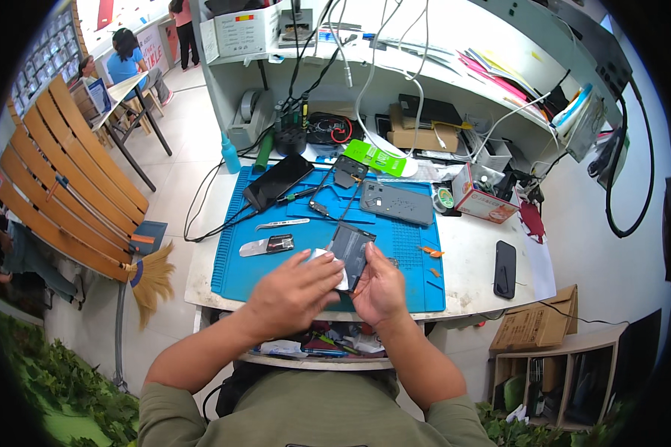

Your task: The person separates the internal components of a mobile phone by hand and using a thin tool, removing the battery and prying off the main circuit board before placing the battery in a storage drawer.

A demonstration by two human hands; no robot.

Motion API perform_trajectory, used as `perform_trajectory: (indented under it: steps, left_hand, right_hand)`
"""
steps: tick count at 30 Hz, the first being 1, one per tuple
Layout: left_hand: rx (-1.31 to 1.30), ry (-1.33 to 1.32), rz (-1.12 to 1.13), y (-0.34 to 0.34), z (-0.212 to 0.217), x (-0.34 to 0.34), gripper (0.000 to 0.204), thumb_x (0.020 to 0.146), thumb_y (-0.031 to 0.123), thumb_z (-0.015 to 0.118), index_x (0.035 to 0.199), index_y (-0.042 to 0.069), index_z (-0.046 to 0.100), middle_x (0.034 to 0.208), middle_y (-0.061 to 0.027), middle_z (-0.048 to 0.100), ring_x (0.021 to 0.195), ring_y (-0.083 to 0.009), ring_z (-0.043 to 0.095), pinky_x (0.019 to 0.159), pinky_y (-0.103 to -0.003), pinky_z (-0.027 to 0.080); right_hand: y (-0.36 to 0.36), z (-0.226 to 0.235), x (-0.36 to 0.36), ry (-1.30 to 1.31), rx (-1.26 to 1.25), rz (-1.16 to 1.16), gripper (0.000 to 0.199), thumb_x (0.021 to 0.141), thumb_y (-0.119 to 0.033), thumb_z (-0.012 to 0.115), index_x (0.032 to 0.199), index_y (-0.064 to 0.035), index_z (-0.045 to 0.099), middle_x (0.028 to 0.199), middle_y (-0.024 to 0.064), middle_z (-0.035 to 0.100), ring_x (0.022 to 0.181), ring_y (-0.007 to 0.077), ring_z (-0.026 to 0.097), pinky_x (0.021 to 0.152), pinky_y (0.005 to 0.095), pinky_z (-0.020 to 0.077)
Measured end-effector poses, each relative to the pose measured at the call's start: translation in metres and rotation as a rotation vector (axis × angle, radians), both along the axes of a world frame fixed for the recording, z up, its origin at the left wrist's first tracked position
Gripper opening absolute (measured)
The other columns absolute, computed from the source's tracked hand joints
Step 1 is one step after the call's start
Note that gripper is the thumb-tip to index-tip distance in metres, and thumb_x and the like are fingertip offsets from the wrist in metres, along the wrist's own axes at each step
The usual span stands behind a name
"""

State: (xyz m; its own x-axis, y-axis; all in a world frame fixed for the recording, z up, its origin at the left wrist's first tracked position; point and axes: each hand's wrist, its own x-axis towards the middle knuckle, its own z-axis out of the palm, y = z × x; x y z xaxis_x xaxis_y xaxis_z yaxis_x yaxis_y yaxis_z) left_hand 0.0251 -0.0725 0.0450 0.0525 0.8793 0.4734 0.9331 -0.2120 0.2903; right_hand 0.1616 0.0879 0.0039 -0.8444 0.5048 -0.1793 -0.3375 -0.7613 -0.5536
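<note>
My right hand (382, 289) is closed around the edge of a dark, flat, rectangular phone part (348, 249), held tilted above the blue repair mat (235, 287). My left hand (294, 289) reaches in from the left, its fingers stretched out and lying flat over a white piece (343, 281) against that part. What the white piece is, I cannot tell. Just beyond my left hand, a small black battery-like piece on a clear strip (268, 245) and curved tweezers (282, 223) rest on the mat. A grey phone back panel (397, 203) lies farther right.
A black phone (279, 182) and a cabled pen-like tool (297, 195) lie at the mat's far left. Orange scraps (431, 252) are on its right side. Another phone (505, 270) lies at the table's right, near a box of parts (487, 194). White cables (365, 89) hang from the shelf.
</note>
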Motion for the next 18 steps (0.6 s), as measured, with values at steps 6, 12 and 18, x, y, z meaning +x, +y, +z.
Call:
perform_trajectory:
  steps: [6, 12, 18]
  left_hand:
    - [-0.176, 0.081, 0.089, 0.022, -0.001, 0.001, 0.081, 0.1, 0.053, 0.068, 0.156, -0.003, 0.05, 0.174, -0.0218, 0.031, 0.161, -0.0393, 0.031, 0.127, -0.056, 0.03]
    - [-0.054, -0.052, 0.077, 0.01, -0.009, -0.006, 0.057, 0.097, 0.027, 0.079, 0.149, 0.01, 0.063, 0.162, -0.0184, 0.047, 0.142, -0.0354, 0.053, 0.115, -0.049, 0.046]
    - [-0.087, -0.61, 0.139, 0.019, -0.006, -0.024, 0.03, 0.086, 0.005, 0.087, 0.115, 0.01, 0.084, 0.113, -0.0078, 0.075, 0.093, -0.0198, 0.072, 0.078, -0.03, 0.058]
  right_hand:
    - [-0.006, -0.008, 0.0, -0.009, 0.022, -0.061, 0.033, 0.117, -0.022, 0.042, 0.14, -0.0017, 0.054, 0.137, 0.0159, 0.066, 0.123, 0.0266, 0.07, 0.108, 0.0462, 0.0584]
    - [0.0, -0.011, -0.003, 0.001, -0.012, -0.071, 0.041, 0.118, -0.029, 0.036, 0.143, -0.0013, 0.052, 0.137, 0.0183, 0.066, 0.122, 0.0292, 0.071, 0.106, 0.0465, 0.0594]
    - [-0.002, 0.006, 0.002, -0.007, 0.025, 0.038, 0.047, 0.118, -0.035, 0.035, 0.147, -0.0015, 0.049, 0.137, 0.0222, 0.066, 0.124, 0.0353, 0.07, 0.103, 0.0563, 0.0601]
